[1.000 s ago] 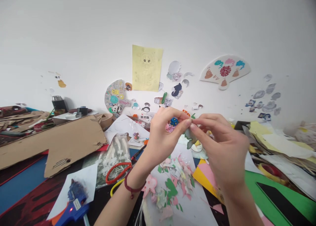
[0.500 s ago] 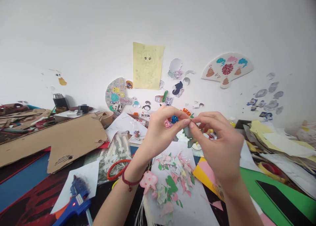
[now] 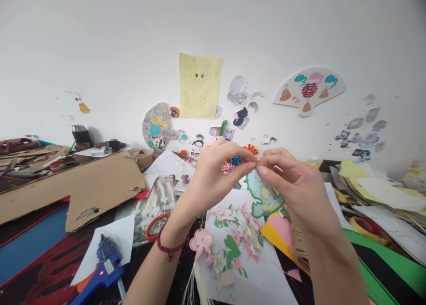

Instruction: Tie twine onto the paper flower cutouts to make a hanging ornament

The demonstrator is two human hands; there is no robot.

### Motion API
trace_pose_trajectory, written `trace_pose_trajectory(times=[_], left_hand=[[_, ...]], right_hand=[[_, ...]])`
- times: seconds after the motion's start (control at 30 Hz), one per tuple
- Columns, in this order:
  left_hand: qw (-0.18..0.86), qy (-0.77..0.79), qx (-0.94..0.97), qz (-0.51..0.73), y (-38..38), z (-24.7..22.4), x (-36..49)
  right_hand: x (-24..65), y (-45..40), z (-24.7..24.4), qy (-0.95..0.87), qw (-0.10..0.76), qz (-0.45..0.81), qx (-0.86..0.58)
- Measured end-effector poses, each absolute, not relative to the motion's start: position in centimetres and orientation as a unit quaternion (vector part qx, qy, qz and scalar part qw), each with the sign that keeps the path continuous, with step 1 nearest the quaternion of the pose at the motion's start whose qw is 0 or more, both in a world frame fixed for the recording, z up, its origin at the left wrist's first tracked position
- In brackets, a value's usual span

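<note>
My left hand (image 3: pixel 213 176) and my right hand (image 3: pixel 296 187) meet fingertip to fingertip above the table's middle. Both pinch the top of a pale blue paper cutout with a green edge and yellow spots (image 3: pixel 264 195), which hangs down between them. Small pink and blue beads (image 3: pixel 232 164) show inside my left palm. A red string bracelet (image 3: pixel 168 247) circles my left wrist. Below my hands lies a white sheet (image 3: pixel 259 283) strewn with pink, green and white paper scraps (image 3: pixel 236 238), and a pink flower cutout (image 3: pixel 200 241) sits at its left edge.
A blue hot glue gun (image 3: pixel 104 267) lies at the front left on white paper. A large cardboard piece (image 3: pixel 73 187) covers the left. A plastic bag of white parts (image 3: pixel 156 200), a red ring, yellow and pink sheets (image 3: pixel 278 234), green card (image 3: pixel 392 265) and paper stacks (image 3: pixel 382 194) surround the hands.
The cutout has turned its blue face toward me and hangs lower between my fingers. Both hands have shifted slightly up and left in view as the camera tilted.
</note>
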State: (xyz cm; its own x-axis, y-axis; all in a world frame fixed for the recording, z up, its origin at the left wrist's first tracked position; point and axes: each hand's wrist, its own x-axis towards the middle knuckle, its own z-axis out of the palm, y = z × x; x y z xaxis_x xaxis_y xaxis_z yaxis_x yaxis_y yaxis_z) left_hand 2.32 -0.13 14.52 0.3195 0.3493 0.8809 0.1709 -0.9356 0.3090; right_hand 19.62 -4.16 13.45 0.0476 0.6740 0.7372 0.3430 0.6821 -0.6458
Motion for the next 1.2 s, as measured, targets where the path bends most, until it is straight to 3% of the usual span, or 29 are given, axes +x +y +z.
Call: trace_pose_trajectory(times=[0.2,0.73,0.93,1.2], left_hand=[[0.068,0.158,0.805,0.568,-0.6,14.8,2.1],[-0.245,0.197,0.788,0.529,-1.5,14.6,2.5],[-0.249,0.195,0.789,0.527,-1.3,14.4,2.8],[-0.18,0.18,0.835,0.488,-1.3,14.6,2.7]], right_hand=[[19.7,-4.2,13.5,-0.672,0.627,0.143,-0.367],[19.1,-4.6,13.2,-0.655,0.651,0.078,-0.377],[19.0,-4.5,13.3,-0.65,0.652,0.095,-0.379],[19.5,-5.2,14.1,-0.673,0.601,0.151,-0.404]])
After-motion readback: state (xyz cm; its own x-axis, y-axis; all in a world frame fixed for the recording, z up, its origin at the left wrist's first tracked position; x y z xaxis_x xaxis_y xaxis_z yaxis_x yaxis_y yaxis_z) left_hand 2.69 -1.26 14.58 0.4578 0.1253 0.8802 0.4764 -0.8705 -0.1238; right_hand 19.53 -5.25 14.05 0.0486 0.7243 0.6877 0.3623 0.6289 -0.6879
